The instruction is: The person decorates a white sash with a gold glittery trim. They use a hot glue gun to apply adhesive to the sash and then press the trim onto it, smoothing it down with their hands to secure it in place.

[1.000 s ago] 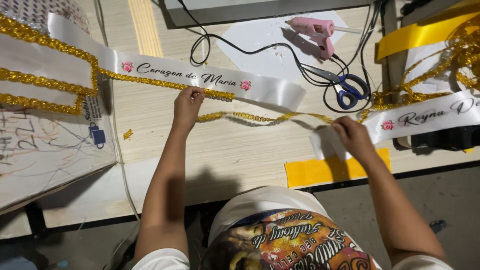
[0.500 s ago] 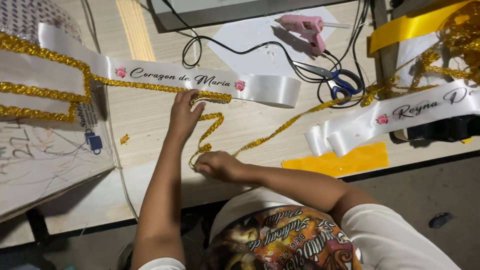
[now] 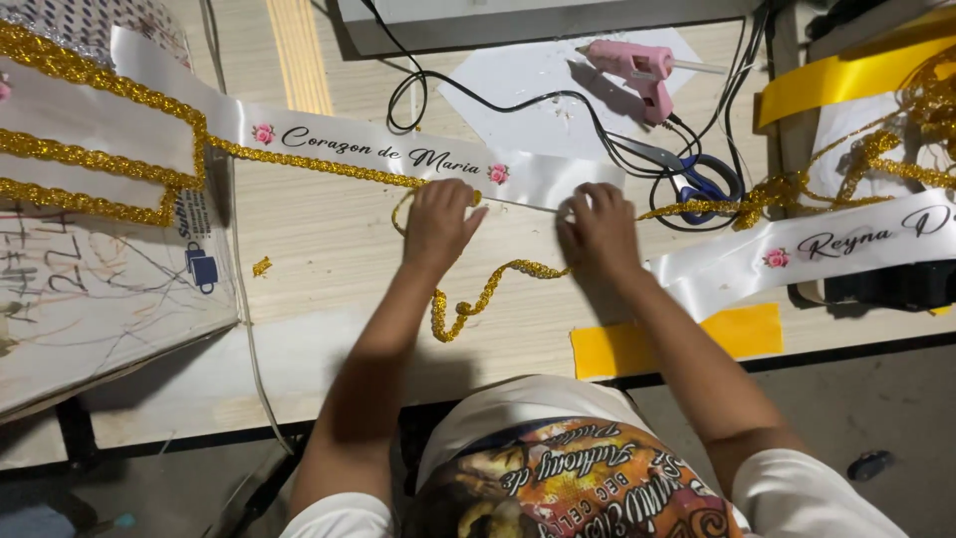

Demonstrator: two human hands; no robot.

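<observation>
Since a moment ago our right hand (image 3: 599, 231) has risen to the white sash (image 3: 398, 154), at three o'clock of our left hand (image 3: 438, 221), both hands' fingers pressing gold trim (image 3: 478, 294) along its edge.

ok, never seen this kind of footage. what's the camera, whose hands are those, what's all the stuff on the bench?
There is no machine here. One camera sits on a person's head and looks straight down, so the two bare arms reaching up from the bottom edge are that person's own.

The left hand and right hand both press on the lower edge of a white satin sash with script lettering and small pink roses, where a gold sequin trim runs along it. The loose end of the trim curls on the wooden table between the arms.

Farther back lie a pink glue gun on a sheet of white paper, blue-handled scissors and black cables. A second white sash lies to the right, above a yellow patch at the table edge. Gold-trimmed sash pieces sit at left.
</observation>
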